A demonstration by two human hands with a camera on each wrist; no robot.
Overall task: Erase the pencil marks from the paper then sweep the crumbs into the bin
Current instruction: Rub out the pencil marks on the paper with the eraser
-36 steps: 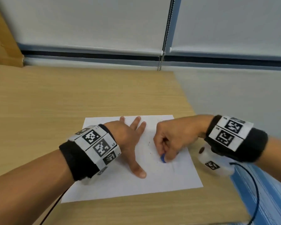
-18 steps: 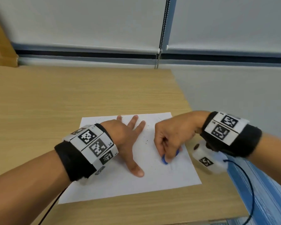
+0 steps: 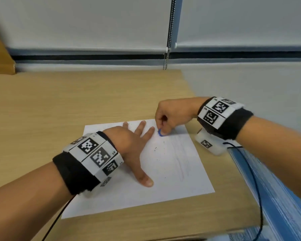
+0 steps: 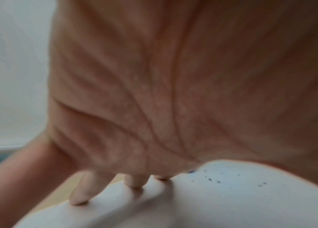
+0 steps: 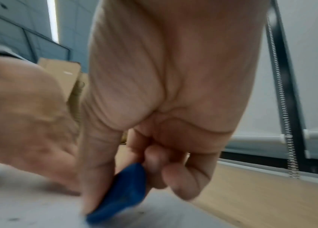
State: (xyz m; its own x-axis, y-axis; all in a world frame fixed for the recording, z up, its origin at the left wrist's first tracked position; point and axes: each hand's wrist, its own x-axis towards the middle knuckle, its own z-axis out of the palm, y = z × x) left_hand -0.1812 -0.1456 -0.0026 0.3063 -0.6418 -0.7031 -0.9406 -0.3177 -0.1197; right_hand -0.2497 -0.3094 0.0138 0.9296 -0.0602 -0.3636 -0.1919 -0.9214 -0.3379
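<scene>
1. Currently, the left hand (image 3: 129,145) lies flat with fingers spread, pressing the paper (image 3: 172,171) onto the desk (image 3: 59,101).
2. Right hand (image 3: 172,115) pinches the blue eraser (image 3: 160,133) against the paper's far edge.
3. Dark crumbs (image 3: 155,148) lie scattered mid-sheet, beside faint pencil marks (image 3: 179,159).

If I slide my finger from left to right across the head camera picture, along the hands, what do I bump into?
Left wrist band → left hand pressing flat on the paper → blue eraser → right hand pinching it → right wrist band.
</scene>
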